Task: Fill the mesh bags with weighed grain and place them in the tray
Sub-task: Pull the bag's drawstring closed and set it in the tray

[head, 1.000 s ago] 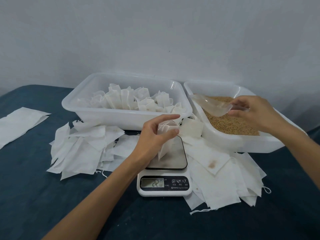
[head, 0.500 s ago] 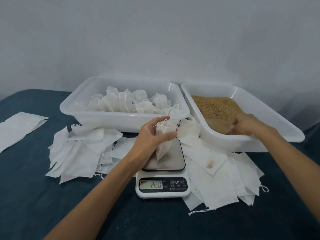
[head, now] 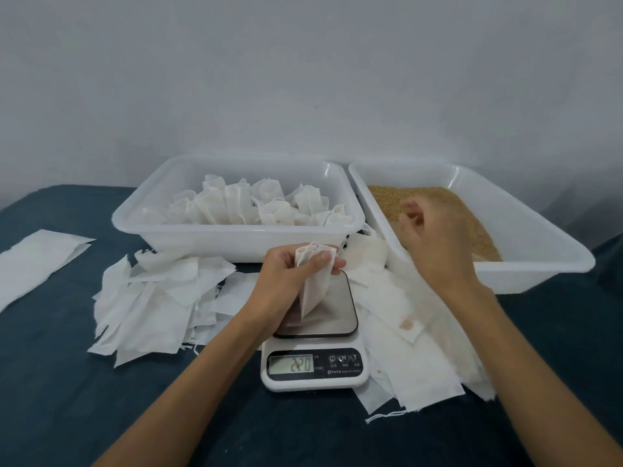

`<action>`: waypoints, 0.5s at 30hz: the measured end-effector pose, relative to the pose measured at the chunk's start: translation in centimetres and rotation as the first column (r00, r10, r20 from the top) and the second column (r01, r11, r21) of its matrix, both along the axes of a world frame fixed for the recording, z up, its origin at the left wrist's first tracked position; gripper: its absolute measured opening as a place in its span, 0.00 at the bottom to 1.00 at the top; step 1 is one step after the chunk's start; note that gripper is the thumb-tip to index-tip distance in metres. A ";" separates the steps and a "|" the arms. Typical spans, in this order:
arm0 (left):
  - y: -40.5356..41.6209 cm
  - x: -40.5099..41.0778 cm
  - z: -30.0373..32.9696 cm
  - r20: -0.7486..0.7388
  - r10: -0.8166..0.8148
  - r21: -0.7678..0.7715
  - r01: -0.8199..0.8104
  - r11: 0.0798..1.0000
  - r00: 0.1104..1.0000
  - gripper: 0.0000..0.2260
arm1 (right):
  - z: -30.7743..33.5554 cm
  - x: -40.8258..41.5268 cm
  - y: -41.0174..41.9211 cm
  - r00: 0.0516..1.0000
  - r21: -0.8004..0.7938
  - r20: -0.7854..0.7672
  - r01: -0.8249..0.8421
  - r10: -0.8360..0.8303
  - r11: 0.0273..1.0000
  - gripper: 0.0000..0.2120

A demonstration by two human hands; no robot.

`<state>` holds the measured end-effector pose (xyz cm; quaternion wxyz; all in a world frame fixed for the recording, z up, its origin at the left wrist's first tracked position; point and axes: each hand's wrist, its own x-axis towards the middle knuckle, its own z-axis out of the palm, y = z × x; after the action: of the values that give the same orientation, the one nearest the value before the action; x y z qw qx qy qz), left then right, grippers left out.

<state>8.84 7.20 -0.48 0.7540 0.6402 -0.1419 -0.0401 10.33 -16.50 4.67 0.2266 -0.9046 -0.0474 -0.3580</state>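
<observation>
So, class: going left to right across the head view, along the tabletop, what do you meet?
Flat sheet → heap of empty bags → left hand → scale → right hand

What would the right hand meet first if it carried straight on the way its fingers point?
Most likely the grain: the right hand reaches forward and down over the grain tray, fingers curled just above the heap. Depth is unclear; it may already be touching.

White mesh bag upright on scale
</observation>
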 end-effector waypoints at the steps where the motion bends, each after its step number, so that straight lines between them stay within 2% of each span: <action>1: -0.1 0.0 0.2 0.003 0.006 -0.007 -0.006 1.000 1.000 0.07 | -0.4 -0.6 1.3 0.995 0.059 0.064 -0.081 0.077 0.995 0.08; 6: 0.2 0.3 1.8 -0.030 0.024 -0.161 -0.028 0.987 0.999 0.08 | -2.2 -1.7 3.1 0.968 0.179 0.161 -0.222 0.194 0.959 0.10; 9: 0.3 1.3 3.5 -0.019 0.063 -0.175 -0.065 0.982 0.998 0.07 | -2.4 -1.8 2.7 0.960 0.267 0.183 -0.254 0.209 0.930 0.09; 13: 0.3 4.8 7.3 0.059 0.174 -0.195 -0.159 0.968 0.983 0.06 | -1.7 -2.0 2.6 0.964 0.534 0.157 -0.266 0.215 0.802 0.08; 15: -0.1 7.1 8.7 0.086 0.221 -0.166 -0.205 0.965 0.971 0.06 | -1.4 -2.1 2.5 0.960 0.602 0.163 -0.281 0.229 0.748 0.07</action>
<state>15.91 7.06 8.26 0.7932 0.5921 -0.1137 0.0858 8.23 -14.04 3.27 0.5551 -0.7501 -0.0593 -0.3546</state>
